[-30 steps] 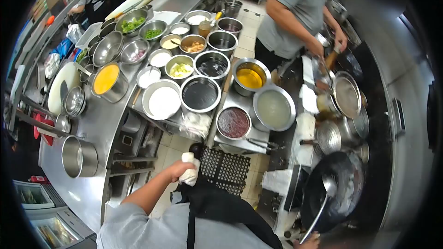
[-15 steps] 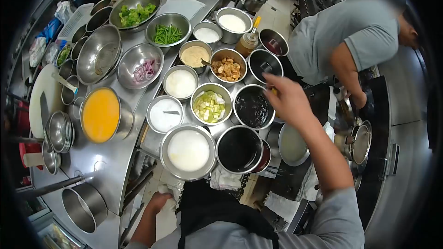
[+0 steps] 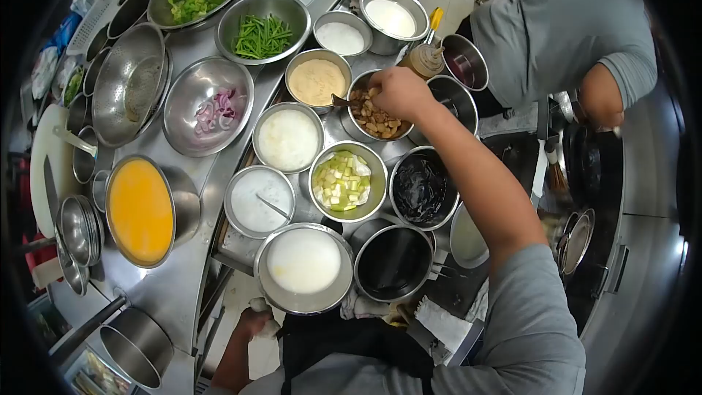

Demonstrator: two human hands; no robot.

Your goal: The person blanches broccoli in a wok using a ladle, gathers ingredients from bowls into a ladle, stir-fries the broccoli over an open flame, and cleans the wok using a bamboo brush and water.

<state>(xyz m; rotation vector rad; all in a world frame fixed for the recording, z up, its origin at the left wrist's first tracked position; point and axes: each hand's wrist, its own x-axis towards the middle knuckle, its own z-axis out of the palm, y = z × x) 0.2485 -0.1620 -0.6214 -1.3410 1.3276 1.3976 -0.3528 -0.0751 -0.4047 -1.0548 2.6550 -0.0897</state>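
Observation:
My right hand (image 3: 402, 93) is over a steel pot of brown food chunks (image 3: 382, 123), its fingers curled down at them; the fingertips are partly hidden, so I cannot tell what they hold. A spoon handle (image 3: 341, 101) leans on that pot's left rim. Close by are a pot of pale tan powder (image 3: 316, 80), a sauce bottle with a yellow brush or spout (image 3: 424, 58) and a pot of cut green and white pieces (image 3: 341, 181). Low at my side, my left hand (image 3: 253, 320) is closed round a whitish cloth (image 3: 269, 328).
Bowls of green beans (image 3: 262, 35), sliced red onion (image 3: 216, 111) and leafy greens (image 3: 201, 1) stand on the left counter beside a pot of orange liquid (image 3: 140, 212). Nearest me are pots of white liquid (image 3: 303, 260) and dark liquid (image 3: 395, 262). A co-worker (image 3: 556, 29) stands at the right.
My right hand has moved left and away from me, from above the dark-liquid pots to the brown chunks. The view has shifted, and the co-worker's arm has changed position. My left hand keeps the cloth.

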